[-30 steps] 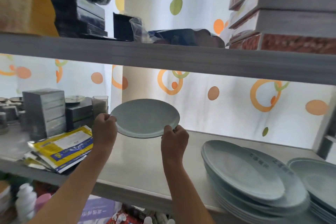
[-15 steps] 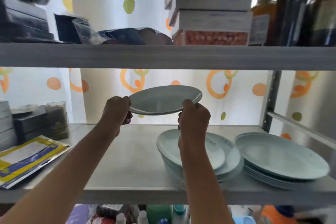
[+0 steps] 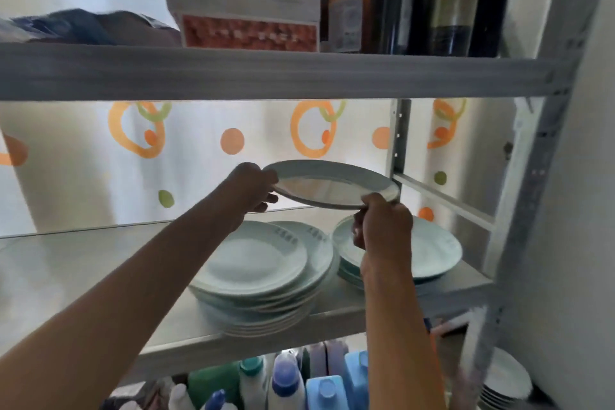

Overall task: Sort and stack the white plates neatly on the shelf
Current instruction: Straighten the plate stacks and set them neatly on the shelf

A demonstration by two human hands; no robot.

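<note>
I hold one white plate (image 3: 329,185) in the air with both hands, nearly level, above the middle shelf (image 3: 83,263). My left hand (image 3: 251,186) grips its left rim and my right hand (image 3: 382,226) pinches its near right rim. Below it stand two stacks of white plates: a tall, uneven left stack (image 3: 263,270) and a lower right stack (image 3: 432,250), partly hidden behind my right hand. The held plate hangs over the gap between them, nearer the right stack.
The upper shelf (image 3: 266,75) carries stacked boxes (image 3: 246,10) and dark bottles (image 3: 416,0). A metal upright (image 3: 532,210) closes the right side. Detergent bottles (image 3: 299,383) stand below, and more white plates (image 3: 506,383) sit at the lower right. A dotted curtain (image 3: 100,160) hangs behind.
Both hands have carried the plate from the left part of the shelf to the right, to above the two plate stacks. The view has swung right with it.
</note>
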